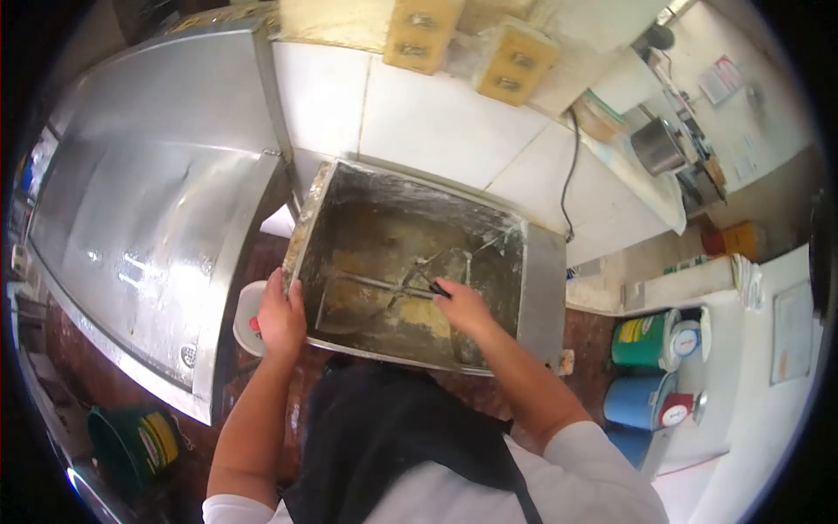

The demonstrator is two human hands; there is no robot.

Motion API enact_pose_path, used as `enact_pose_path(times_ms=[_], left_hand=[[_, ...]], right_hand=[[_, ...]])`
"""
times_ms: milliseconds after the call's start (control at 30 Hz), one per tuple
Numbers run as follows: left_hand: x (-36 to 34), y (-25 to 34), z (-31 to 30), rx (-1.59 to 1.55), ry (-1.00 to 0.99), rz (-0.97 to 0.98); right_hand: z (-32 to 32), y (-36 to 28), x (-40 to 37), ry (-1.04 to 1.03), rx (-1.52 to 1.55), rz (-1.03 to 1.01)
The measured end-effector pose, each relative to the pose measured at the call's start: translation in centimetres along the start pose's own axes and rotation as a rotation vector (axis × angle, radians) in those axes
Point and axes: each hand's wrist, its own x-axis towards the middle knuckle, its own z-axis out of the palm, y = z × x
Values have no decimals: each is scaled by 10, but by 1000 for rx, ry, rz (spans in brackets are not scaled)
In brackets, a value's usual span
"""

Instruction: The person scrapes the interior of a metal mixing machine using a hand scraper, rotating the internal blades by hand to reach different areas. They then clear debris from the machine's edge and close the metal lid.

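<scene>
A rectangular metal mixer tub (543,293) stands in front of me, its inner walls smeared with pale residue. Metal mixing bars (375,281) cross its inside, above murky, yellowish-white residue at the bottom. My right hand (463,307) reaches into the tub, closed around the black handle of a tool (439,289); its working end cannot be told from the bars. At the left rim, my left hand (281,321) grips the tub's edge, thumb on the inner side. Close beside that hand is a small red knob-like thing (255,324).
A large stainless steel machine (166,201) stands at left, with a white bucket (247,306) between it and the tub. Green (642,339) and blue buckets (633,400) line the right side. A dark green bucket (131,445) sits lower left. A cable (572,183) hangs along the tiled wall.
</scene>
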Motion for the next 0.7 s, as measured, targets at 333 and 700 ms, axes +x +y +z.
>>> enact_pose_path(times_ms=[333, 700], left_hand=[[1, -9, 5, 67, -63, -24], [1, -10, 4, 82, -60, -11]], right_hand=[[-26, -4, -27, -321, 238, 217], [-113, 26, -33, 44, 162, 221]])
